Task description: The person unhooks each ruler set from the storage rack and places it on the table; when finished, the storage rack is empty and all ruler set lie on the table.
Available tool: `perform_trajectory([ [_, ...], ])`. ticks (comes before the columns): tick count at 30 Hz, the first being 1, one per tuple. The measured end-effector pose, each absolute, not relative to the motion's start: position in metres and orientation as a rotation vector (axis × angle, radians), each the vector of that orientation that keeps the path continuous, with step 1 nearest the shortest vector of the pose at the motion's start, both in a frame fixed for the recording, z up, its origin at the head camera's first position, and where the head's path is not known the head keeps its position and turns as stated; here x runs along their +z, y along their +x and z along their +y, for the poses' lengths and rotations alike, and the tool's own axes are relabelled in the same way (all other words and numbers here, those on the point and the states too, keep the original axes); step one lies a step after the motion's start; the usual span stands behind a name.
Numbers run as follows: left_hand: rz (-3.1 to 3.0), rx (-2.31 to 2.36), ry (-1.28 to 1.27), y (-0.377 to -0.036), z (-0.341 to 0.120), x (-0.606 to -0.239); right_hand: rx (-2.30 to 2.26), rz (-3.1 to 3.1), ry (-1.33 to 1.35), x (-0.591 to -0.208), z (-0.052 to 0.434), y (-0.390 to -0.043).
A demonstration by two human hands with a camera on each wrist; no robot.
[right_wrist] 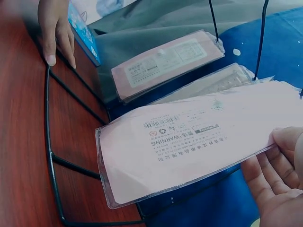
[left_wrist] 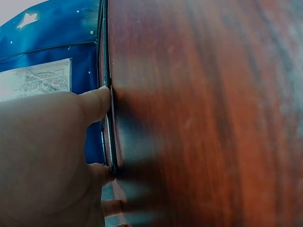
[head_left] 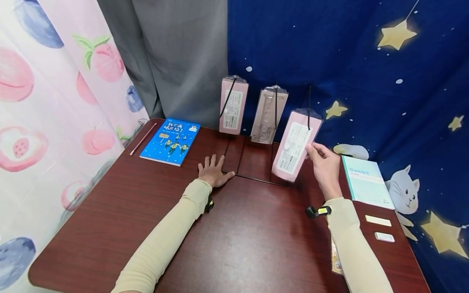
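Note:
Three flat packages in clear plastic sleeves hang on the hooks of a black wire display rack [head_left: 256, 179]. In the head view my right hand [head_left: 327, 167] pinches the lower right edge of the rightmost pink package [head_left: 281, 162] between thumb and fingers. Its printed label, with a barcode and a warning, faces up in the right wrist view. The middle package [head_left: 269, 116] has a see-through window, and the left pink package [head_left: 233, 106] shows a white label. My left hand [head_left: 213, 173] rests on the table with its fingers spread, touching the rack's base wire [left_wrist: 108, 52].
A blue booklet [head_left: 171, 142] and a pencil [head_left: 143, 139] lie at the back left. On the right are a Gambit notebook [head_left: 368, 183], a yellowish strip [head_left: 378, 221] and a white eraser-like block [head_left: 384, 237]. A package [head_left: 336, 260] is partly under my right forearm. Curtains hang behind the table [head_left: 234, 244].

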State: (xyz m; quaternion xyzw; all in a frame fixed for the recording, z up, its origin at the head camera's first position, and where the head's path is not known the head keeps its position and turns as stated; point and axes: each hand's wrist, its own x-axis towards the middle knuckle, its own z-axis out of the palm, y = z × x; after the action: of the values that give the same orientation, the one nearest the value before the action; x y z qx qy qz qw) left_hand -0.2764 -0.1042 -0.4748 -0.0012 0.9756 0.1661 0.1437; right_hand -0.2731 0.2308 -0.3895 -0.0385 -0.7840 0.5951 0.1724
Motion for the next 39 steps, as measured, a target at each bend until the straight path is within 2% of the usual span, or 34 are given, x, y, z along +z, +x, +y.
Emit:
perform_trajectory([
  [39,2.790,0.442,0.000,-0.285,-0.104,-0.482,1.652,-2.290,-0.154,-0.391,0.226,-0.215],
])
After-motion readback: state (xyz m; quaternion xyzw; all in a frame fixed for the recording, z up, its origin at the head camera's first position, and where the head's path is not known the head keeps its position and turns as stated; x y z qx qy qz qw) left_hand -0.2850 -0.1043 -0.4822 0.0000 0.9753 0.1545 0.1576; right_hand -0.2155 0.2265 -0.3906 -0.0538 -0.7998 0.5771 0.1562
